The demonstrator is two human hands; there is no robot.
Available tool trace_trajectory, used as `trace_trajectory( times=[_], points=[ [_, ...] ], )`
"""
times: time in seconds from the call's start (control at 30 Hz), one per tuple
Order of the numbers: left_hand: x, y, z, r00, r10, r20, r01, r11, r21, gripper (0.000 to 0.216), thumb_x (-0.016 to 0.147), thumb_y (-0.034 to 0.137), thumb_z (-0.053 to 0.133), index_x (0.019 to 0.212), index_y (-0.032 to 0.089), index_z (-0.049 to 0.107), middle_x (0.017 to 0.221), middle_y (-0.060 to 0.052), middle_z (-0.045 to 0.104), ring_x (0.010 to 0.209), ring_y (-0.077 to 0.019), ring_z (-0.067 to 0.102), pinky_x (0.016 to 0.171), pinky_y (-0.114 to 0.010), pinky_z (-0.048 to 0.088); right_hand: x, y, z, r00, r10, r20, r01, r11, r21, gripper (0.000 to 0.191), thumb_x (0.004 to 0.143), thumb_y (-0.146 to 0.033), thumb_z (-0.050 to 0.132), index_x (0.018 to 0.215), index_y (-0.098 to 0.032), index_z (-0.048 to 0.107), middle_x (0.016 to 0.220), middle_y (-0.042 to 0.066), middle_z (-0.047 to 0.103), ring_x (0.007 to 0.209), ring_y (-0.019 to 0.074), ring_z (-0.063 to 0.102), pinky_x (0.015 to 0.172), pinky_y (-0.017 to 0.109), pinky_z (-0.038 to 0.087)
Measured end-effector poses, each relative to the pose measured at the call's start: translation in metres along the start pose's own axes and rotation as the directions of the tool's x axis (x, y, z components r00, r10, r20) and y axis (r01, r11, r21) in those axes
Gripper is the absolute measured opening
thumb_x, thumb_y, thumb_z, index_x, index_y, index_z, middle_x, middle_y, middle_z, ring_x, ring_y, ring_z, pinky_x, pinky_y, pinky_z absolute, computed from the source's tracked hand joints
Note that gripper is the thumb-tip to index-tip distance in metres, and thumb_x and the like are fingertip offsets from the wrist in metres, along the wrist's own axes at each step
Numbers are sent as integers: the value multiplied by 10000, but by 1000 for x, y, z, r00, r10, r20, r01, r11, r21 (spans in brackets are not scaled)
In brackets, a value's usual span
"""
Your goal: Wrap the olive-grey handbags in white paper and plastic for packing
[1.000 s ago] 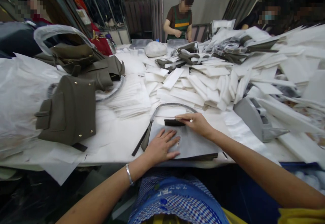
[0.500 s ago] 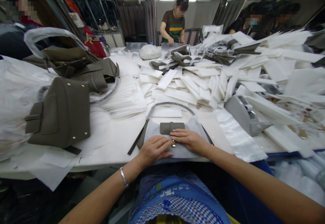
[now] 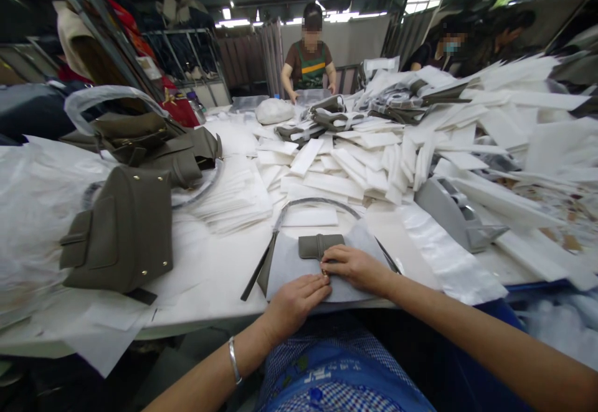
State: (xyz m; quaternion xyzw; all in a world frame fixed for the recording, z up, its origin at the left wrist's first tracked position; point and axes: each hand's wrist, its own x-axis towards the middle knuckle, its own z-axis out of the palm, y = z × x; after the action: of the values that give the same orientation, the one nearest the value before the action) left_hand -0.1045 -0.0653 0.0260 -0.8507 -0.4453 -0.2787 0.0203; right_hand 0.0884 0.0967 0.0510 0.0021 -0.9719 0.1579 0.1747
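A dark olive handbag point(image 3: 265, 268) lies flat at the table's front edge in the head view, mostly covered by a sheet of pale tissue paper point(image 3: 288, 255). Its olive flap tab point(image 3: 309, 247) shows on top of the paper, and a small metal clasp point(image 3: 324, 272) sits just below. My right hand point(image 3: 357, 268) has its fingers bent and pinched at the clasp's strap from the right. From the lower left, my left hand point(image 3: 299, 303) meets it, fingertips closed on the clasp's lower end. The wrapped handle point(image 3: 322, 201) arches behind the bag.
More olive handbags point(image 3: 124, 231) stand at left beside plastic wrapping point(image 3: 47, 203). White foam strips point(image 3: 346, 169) are heaped across the middle and right. A grey bag point(image 3: 451, 215) and a plastic sleeve point(image 3: 443, 256) lie at right. A co-worker point(image 3: 308, 57) stands across the table.
My right fingers have curled in at the clasp, and my left hand has drawn slightly down with its fingertips there. The view has tilted up a little. The co-worker opposite has spread both arms.
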Motion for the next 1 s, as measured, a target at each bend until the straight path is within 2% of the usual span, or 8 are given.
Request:
trace_trajectory(
  times=[0.17,0.3,0.5,0.6,0.7,0.77,0.9,1.0],
  points=[
    [5,3,-4,996,-57,69,63,994,-93,412,912,101,466,1312,130,565,1353,-111,636,1298,-188,565,1123,-354,465,14,5,-2,998,16,59,-18,999,29,172,984,-207,545,954,-182,712,988,72,682,911,174,588,814,284,509],
    [9,6,-9,995,-91,48,97,986,-135,381,917,162,504,1287,151,591,1320,-110,658,1258,-193,599,1108,-347,480,23,5,-1,993,-16,116,15,1000,15,182,981,-208,543,885,-168,692,917,74,675,877,178,570,800,286,490],
    [7,7,-7,993,-117,25,119,983,-136,395,895,192,535,1283,165,600,1318,-105,661,1223,-211,627,1085,-373,506,43,9,-21,938,236,253,-222,971,-83,197,949,-293,597,832,-197,722,827,31,696,773,160,635,729,251,491],
    [5,6,-5,992,-121,29,124,983,-138,407,886,190,547,1290,168,595,1334,-95,652,1235,-208,618,1096,-374,497,65,42,-28,919,343,196,-310,934,-180,261,1002,-317,515,976,-181,737,962,74,732,863,184,681,792,278,513],
    [3,5,-4,991,-129,35,133,982,-133,420,884,191,551,1302,174,587,1350,-90,642,1253,-207,605,1105,-375,489,86,80,-22,894,426,143,-372,880,-294,354,903,-261,673,1230,-128,648,1313,184,628,1152,268,628,964,358,491],
    [3,5,-3,991,-131,31,134,982,-136,419,881,190,554,1298,175,589,1346,-88,644,1255,-204,604,1102,-371,491,93,96,-13,881,449,152,-377,857,-351,498,817,-244,770,1270,-106,615,1378,223,575,1216,298,594,1005,389,478],
    [3,6,-3,992,-123,13,124,983,-134,416,879,178,554,1293,169,592,1339,-90,649,1248,-204,610,1089,-375,503,93,97,-5,883,430,186,-326,849,-417,350,880,-180,682,1216,-101,625,1248,197,659,1131,261,644,967,369,497],
    [3,6,-3,991,-130,12,131,982,-134,422,874,172,560,1295,168,594,1347,-94,643,1250,-209,608,1094,-388,500,90,81,-20,888,419,189,-299,839,-454,247,923,-62,547,1144,-106,647,1066,157,725,971,232,698,869,334,529]
  ],
)
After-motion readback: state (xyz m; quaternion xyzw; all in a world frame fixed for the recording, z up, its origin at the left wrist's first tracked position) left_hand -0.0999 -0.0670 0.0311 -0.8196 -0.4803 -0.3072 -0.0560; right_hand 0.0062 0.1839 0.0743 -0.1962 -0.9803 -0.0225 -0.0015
